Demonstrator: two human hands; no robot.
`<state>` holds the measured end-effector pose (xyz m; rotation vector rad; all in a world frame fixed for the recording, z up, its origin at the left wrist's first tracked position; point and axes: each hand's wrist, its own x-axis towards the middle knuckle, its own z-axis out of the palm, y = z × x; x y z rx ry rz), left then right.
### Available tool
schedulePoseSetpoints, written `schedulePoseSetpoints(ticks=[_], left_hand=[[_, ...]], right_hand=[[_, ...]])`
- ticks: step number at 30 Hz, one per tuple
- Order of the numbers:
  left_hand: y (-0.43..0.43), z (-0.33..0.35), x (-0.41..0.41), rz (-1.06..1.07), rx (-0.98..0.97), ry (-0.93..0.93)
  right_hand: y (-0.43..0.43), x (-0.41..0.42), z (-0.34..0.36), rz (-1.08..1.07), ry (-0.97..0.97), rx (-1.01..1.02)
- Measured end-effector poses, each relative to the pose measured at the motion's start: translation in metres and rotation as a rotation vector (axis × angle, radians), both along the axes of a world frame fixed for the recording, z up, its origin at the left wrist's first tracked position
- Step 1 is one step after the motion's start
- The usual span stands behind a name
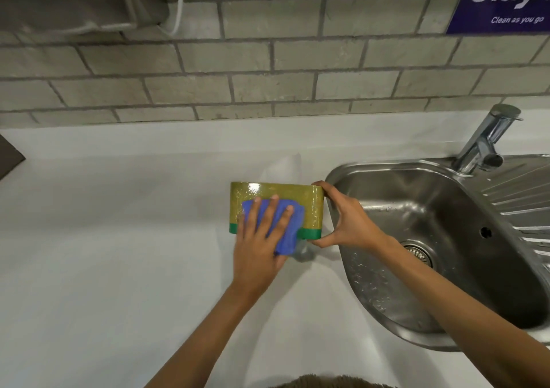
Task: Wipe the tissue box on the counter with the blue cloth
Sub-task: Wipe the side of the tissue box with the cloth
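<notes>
The tissue box (309, 206) is olive yellow with a green band along its lower edge, and a white tissue sticks up behind it. It is tilted with its broad glossy face toward me, on the white counter (119, 239) just left of the sink. My right hand (346, 221) grips its right end, thumb under and fingers over the top. My left hand (262, 239) lies flat with fingers spread, pressing the blue cloth (287, 234) against that broad face. The cloth covers the middle of the face and hangs past the green band.
A stainless steel sink (431, 253) with a drain and ribbed drainboard lies right of the box, with a chrome tap (485, 143) behind it. A grey tiled wall (268, 69) runs along the back. A dark object (9, 158) sits at the far left edge.
</notes>
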<state>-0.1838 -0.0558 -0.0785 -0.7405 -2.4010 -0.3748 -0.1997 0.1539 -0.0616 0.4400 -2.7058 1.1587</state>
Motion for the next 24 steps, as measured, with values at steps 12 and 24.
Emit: schedulePoseSetpoints(ticks=[12, 24], left_hand=[[0.024, 0.015, -0.007, -0.011, -0.127, -0.010], [0.029, 0.014, 0.004, 0.133, 0.028, -0.101]], right_hand=[[-0.004, 0.001, -0.001, 0.013, -0.002, -0.043], [-0.006, 0.001, 0.001, 0.009, 0.002, -0.022]])
